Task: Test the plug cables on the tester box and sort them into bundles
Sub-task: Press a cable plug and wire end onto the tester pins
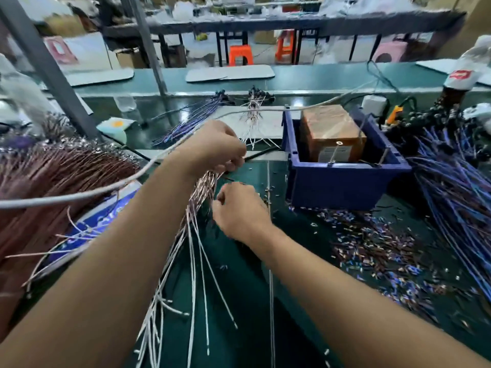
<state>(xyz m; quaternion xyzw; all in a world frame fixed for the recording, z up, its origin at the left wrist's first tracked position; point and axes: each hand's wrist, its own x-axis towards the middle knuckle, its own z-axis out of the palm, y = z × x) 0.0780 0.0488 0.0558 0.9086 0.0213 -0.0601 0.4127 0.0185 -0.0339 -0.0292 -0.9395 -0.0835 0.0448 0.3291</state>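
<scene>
Head view, left hand [215,148] fingers curled gripping pale cable bundle [198,205], right hand [240,211] fingers curled, grip unclear

Both forearms run off the near edge; the right hand [240,211] hides its own fingertips; the far shelves [265,19] are blurred beyond telling
</scene>
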